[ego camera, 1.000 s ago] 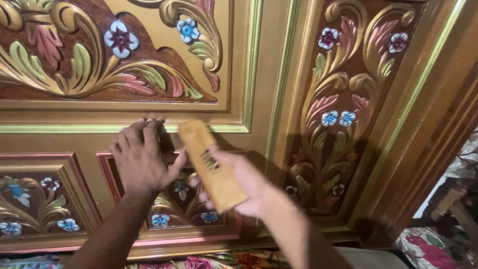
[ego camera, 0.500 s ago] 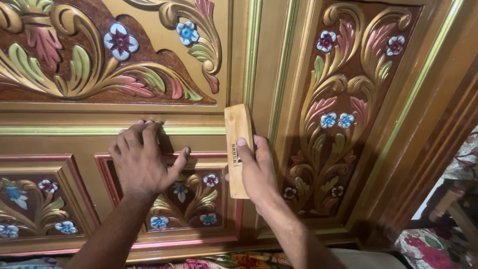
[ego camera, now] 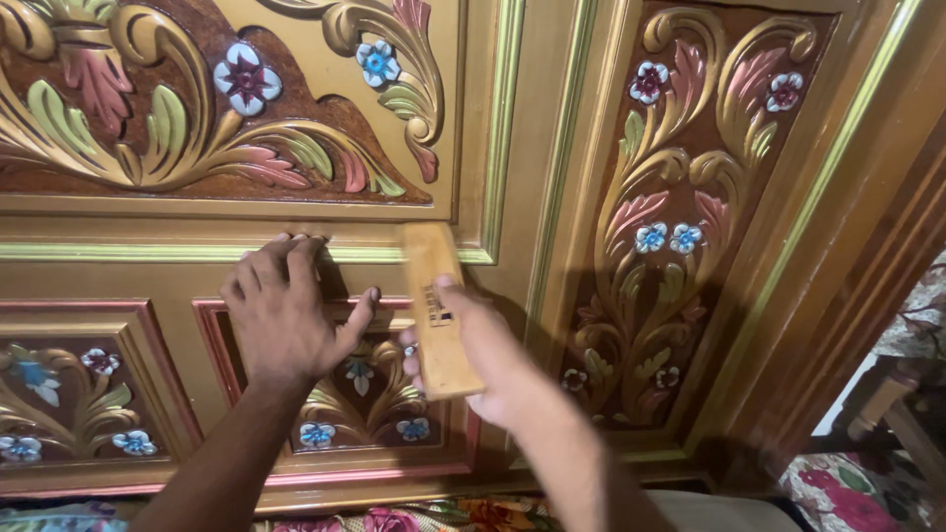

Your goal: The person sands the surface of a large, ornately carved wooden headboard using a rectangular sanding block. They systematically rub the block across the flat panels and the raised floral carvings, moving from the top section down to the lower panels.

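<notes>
Carved painted panel (ego camera: 591, 148), two hands, one wooden block (ego camera: 439, 310).

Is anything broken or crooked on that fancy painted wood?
Nothing stands out. The carved panel looks whole, its flowers neat. The left hand rests flat on it, and the right hand holds a wooden block.

2 bare forearms, no sleeves, left hand (ego camera: 286, 315) and right hand (ego camera: 493, 360) without rings or gloves.

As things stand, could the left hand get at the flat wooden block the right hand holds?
Probably yes. The left hand lies flat on the carved painted wooden panel, close beside the flat light wooden block in the right hand, with nothing between them.
</notes>
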